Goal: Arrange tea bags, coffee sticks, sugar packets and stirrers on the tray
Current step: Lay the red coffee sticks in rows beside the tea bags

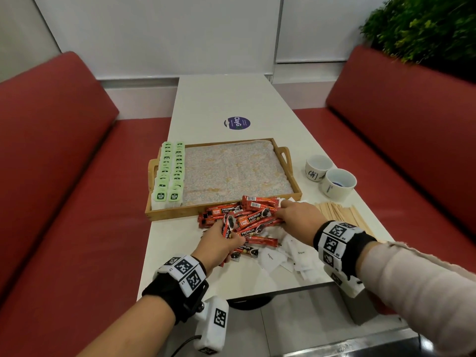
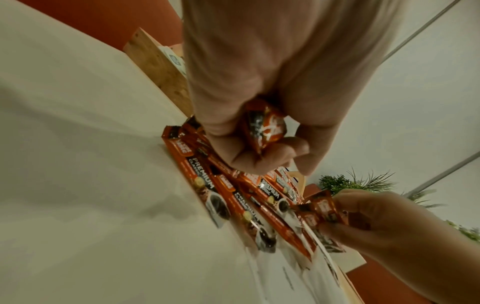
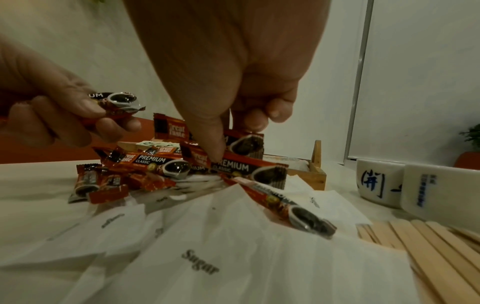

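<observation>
A wooden tray (image 1: 296,188) with a patterned liner holds two rows of green-tagged tea bags (image 1: 170,173) along its left side. Red coffee sticks (image 1: 247,217) lie heaped on the table at the tray's near rim. My left hand (image 1: 226,238) grips a few coffee sticks (image 2: 262,127) in a closed fist above the heap. At the heap's right end my right hand (image 1: 279,217) pinches a coffee stick (image 3: 246,166) between thumb and fingers. White sugar packets (image 1: 283,256) are spread under and near the heap. Wooden stirrers (image 1: 340,215) lie to the right.
Two white cups (image 1: 318,166) (image 1: 338,181) stand right of the tray, beyond the stirrers. A round sticker (image 1: 237,123) marks the table beyond the tray. Red bench seats (image 1: 77,202) flank the narrow table, and its near edge (image 1: 231,296) is just behind my wrists.
</observation>
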